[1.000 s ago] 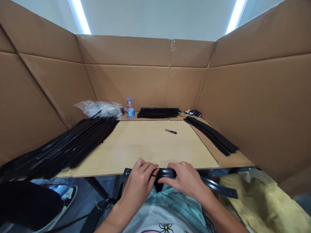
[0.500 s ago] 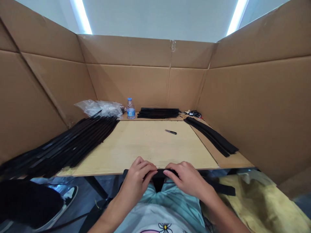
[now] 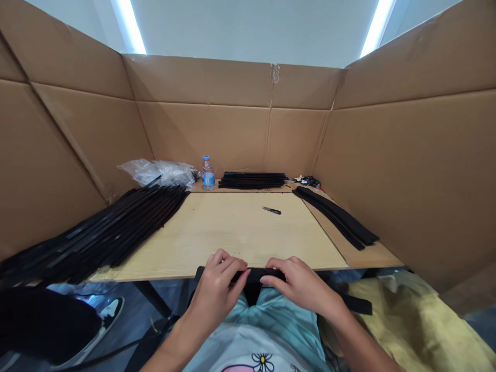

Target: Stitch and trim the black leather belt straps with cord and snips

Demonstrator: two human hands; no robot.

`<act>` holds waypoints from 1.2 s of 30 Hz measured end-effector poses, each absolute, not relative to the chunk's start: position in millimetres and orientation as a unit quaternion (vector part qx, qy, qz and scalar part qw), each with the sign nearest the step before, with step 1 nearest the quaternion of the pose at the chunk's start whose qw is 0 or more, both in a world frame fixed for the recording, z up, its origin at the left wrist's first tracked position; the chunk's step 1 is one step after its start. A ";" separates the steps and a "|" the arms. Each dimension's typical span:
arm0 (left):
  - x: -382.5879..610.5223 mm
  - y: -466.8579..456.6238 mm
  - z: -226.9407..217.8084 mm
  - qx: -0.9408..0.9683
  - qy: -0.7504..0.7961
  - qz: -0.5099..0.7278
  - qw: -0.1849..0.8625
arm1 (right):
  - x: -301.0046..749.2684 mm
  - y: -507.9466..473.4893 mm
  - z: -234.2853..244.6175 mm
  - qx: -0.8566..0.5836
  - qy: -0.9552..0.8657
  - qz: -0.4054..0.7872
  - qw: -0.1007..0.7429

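Observation:
A long black strip (image 3: pixel 254 275) runs crosswise at the table's near edge, above my lap. My left hand (image 3: pixel 221 281) pinches it between thumb and fingers, left of the middle. A short way to the right, my right hand (image 3: pixel 296 283) grips the same strip, thumb on the near side and fingers over the top. The strip's right end sticks out beyond my right wrist, its left end just past my left hand. Its material is too dark to make out. Thread snips (image 3: pixel 272 210) with a black handle lie on the pale board (image 3: pixel 225 227) beyond my hands.
Many black strips (image 3: pixel 116 227) are heaped at left, with more stacked at the back (image 3: pixel 251 180) and two strips (image 3: pixel 337 217) at right. A water bottle (image 3: pixel 208 173) stands beside clear plastic bags (image 3: pixel 158 172). Cardboard walls (image 3: pixel 240 124) enclose the table. A person's shoe (image 3: pixel 110 315) shows lower left.
My left hand has shifted slightly to the left along the strip, its thumb now higher. The right hand stays in nearly the same place, still gripping.

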State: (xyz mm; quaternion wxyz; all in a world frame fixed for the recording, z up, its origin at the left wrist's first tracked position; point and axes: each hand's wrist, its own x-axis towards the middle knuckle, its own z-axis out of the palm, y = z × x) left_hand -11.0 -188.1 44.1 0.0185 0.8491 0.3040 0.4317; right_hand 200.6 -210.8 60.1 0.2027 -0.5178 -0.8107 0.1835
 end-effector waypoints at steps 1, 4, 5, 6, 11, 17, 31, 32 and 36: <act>-10.9 -188.3 44.3 0.848 0.305 0.434 0.010 | 201.2 -210.9 60.2 -0.515 -0.811 0.186 0.204; -10.0 -188.6 43.9 0.848 0.300 0.438 -0.010 | 201.7 -211.0 60.1 -0.505 -0.812 0.213 0.200; -9.8 -188.6 43.6 0.848 0.298 0.439 -0.013 | 201.5 -210.9 60.1 -0.503 -0.811 0.223 0.197; -9.7 -188.5 43.4 0.847 0.297 0.440 -0.015 | 201.3 -210.7 60.3 -0.502 -0.810 0.232 0.196; -11.1 -188.4 46.0 0.840 0.309 0.445 -0.018 | 203.5 -208.8 61.8 -0.512 -0.798 0.233 0.214; -12.8 -189.3 50.1 0.836 0.316 0.448 -0.019 | 208.3 -209.5 60.4 -0.515 -0.802 0.206 0.220; -11.7 -189.3 46.5 0.823 0.325 0.464 -0.033 | 203.8 -214.0 62.0 -0.516 -0.809 0.175 0.220; -11.7 -189.4 46.9 0.823 0.322 0.466 -0.033 | 203.5 -214.2 62.2 -0.516 -0.809 0.172 0.222; -11.4 -190.1 48.3 0.823 0.314 0.472 -0.036 | 202.1 -214.4 65.1 -0.503 -0.812 0.183 0.235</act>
